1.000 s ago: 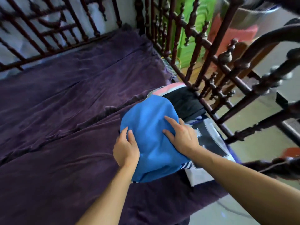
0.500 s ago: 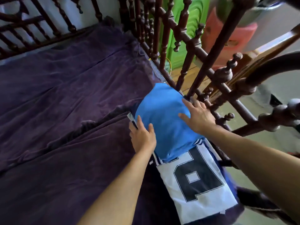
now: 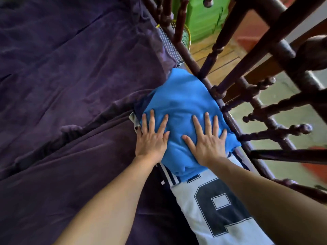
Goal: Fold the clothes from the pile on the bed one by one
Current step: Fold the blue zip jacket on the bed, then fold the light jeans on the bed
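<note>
A folded blue garment (image 3: 184,103) lies at the bed's right edge, on top of other folded clothes whose edges peek out on its left. My left hand (image 3: 151,138) and my right hand (image 3: 206,140) press flat on its near half, fingers straight and spread. Just nearer to me lies a white jersey (image 3: 203,214) with a large dark number and navy stripes, partly under the blue garment and my right forearm.
A dark purple sheet (image 3: 70,103) covers the bed to the left. A dark turned-wood bed rail (image 3: 228,110) runs along the right edge, right beside the blue garment. Beyond it are a wooden floor, a green container (image 3: 203,20) and a racket head (image 3: 185,34).
The blue garment was carried away from me onto the stack by the rail, uncovering the white jersey. Both hands went from holding its sides to pressing flat on top.
</note>
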The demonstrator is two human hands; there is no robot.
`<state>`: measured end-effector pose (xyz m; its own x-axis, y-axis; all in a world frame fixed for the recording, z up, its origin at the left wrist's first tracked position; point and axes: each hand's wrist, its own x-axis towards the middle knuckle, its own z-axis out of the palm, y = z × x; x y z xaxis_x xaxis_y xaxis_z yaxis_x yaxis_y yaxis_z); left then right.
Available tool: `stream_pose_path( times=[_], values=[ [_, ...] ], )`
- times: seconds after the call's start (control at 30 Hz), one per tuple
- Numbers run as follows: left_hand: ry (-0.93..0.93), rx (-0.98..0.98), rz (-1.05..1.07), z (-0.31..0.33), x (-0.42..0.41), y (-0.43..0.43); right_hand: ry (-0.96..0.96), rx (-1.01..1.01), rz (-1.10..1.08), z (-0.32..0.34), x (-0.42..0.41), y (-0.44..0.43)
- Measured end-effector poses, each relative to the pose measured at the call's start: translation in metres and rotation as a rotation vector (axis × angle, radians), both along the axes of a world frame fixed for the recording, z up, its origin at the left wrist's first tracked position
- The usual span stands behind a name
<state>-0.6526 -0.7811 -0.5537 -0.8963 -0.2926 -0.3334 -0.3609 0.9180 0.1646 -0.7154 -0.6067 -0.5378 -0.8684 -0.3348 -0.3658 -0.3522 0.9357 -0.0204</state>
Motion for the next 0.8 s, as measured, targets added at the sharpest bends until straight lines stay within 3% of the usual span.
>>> stream_pose_path(
  times=[0.2,0.3,0.4,0.57,0.8],
  values=[
    [-0.187,0.082,-0.036,0.041,-0.005,-0.004,-0.125,0.098,0.031,0.027,-0.004,-0.001],
    [-0.16,0.098,-0.014,0.081,0.016,0.0,-0.212,0.101,0.053,0.065,-0.003,0.005],
    [-0.088,0.116,0.077,0.113,0.065,0.016,-0.156,0.007,0.101,0.101,0.016,0.02],
    [-0.195,0.223,0.222,0.145,0.174,0.057,-0.077,-0.035,0.258,0.135,0.083,0.057],
    [-0.236,0.14,0.432,0.181,0.339,0.105,-0.225,0.016,0.537,0.167,0.207,0.066]
  ],
)
